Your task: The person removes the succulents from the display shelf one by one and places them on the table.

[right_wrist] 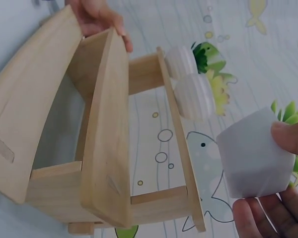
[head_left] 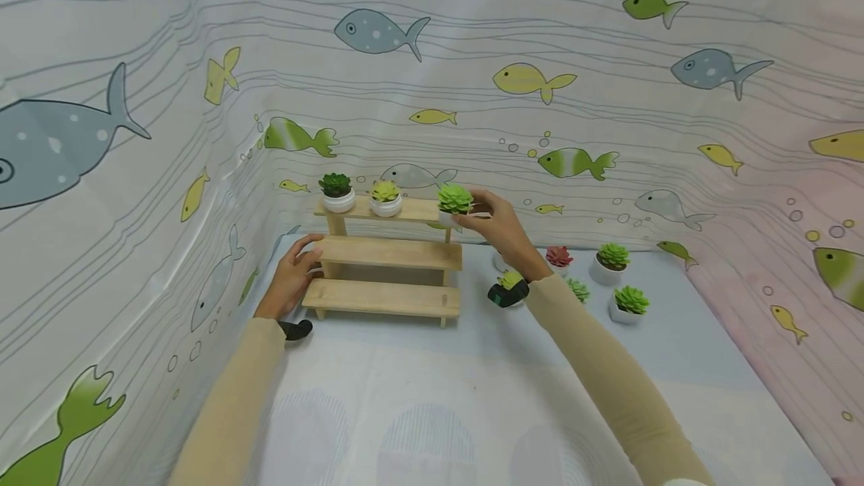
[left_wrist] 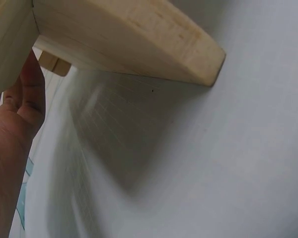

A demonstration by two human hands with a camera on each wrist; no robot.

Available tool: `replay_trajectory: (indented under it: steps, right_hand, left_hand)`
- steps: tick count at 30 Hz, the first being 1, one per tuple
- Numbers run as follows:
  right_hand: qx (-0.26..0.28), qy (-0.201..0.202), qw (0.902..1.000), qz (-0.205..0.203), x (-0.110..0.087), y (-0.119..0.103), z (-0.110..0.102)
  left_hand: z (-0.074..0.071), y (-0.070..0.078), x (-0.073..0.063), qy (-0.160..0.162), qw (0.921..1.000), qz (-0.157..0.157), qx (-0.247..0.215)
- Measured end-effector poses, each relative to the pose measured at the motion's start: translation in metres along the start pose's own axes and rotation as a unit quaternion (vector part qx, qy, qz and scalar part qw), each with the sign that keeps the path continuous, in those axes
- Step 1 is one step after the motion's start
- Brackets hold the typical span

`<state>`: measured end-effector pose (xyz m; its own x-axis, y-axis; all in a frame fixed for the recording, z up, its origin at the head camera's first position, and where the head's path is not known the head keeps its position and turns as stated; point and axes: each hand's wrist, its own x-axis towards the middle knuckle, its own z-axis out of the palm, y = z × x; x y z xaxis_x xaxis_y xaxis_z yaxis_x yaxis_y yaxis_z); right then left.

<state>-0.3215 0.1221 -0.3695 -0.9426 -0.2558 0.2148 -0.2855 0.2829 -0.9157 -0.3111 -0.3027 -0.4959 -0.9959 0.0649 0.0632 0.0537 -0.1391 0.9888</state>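
A three-tier wooden plant stand (head_left: 388, 252) stands at the back of the table. My left hand (head_left: 290, 280) grips its left end, the fingers at the middle tier. My right hand (head_left: 501, 229) pinches a light green potted succulent (head_left: 455, 199) at the right end of the top tier. In the right wrist view its white pot (right_wrist: 256, 156) is tilted, with a gap between it and the top board (right_wrist: 181, 144). On the top tier sit a dark green succulent (head_left: 339, 201) at the left and a yellow-green succulent (head_left: 385, 206) beside it, both in round white pots.
Right of the stand, several potted succulents stand on the table, among them a red one (head_left: 559, 257) and green ones (head_left: 610, 265) (head_left: 629, 306). My right forearm partly covers that group. A fish-patterned cloth (head_left: 472, 43) hangs behind and at both sides.
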Motion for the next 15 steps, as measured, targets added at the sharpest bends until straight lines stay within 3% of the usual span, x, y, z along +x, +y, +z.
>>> replay_trajectory:
  steps: [15]
  right_hand:
    - [0.002,0.004,0.9999,0.014,-0.027,0.007,-0.019]
  left_hand:
    - [0.000,-0.001,0.001,0.004,1.0000,-0.002,-0.004]
